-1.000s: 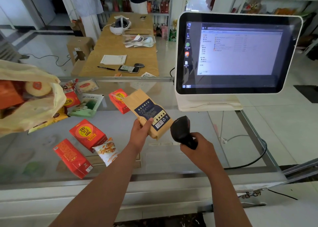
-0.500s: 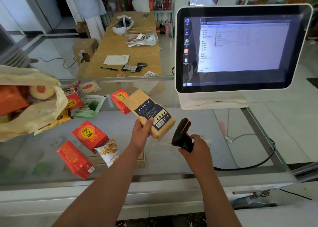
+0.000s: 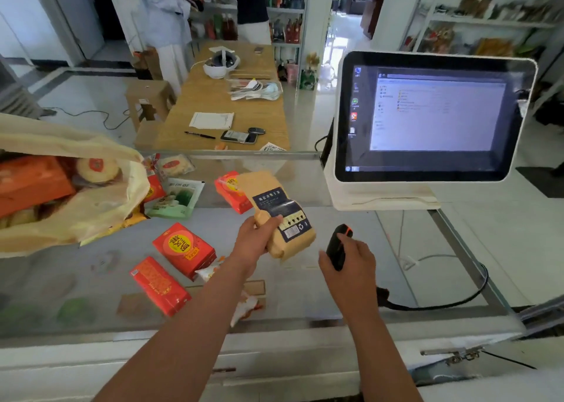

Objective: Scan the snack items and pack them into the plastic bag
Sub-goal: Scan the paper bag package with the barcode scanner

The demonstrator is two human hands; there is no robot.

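The likeliest slip is a missed read. The scanner (image 3: 337, 249), held in the right hand (image 3: 354, 264) with fingers curled round its handle, seems tipped toward 12 o'clock rather than at the barcode, so the packet could reach the bag unscanned. The left hand (image 3: 258, 243) clamps fingers and thumb on the brown paper packet (image 3: 276, 206) at one edge only, above the counter (image 3: 351, 295); a loose hold might drop it by the red boxes (image 3: 184, 246) at 8 o'clock. The packet's long axis runs from 11 to 5 o'clock, label up, barcode end at 5 o'clock, nearest the scanner. The plastic bag (image 3: 91, 215) lies open at 9 o'clock
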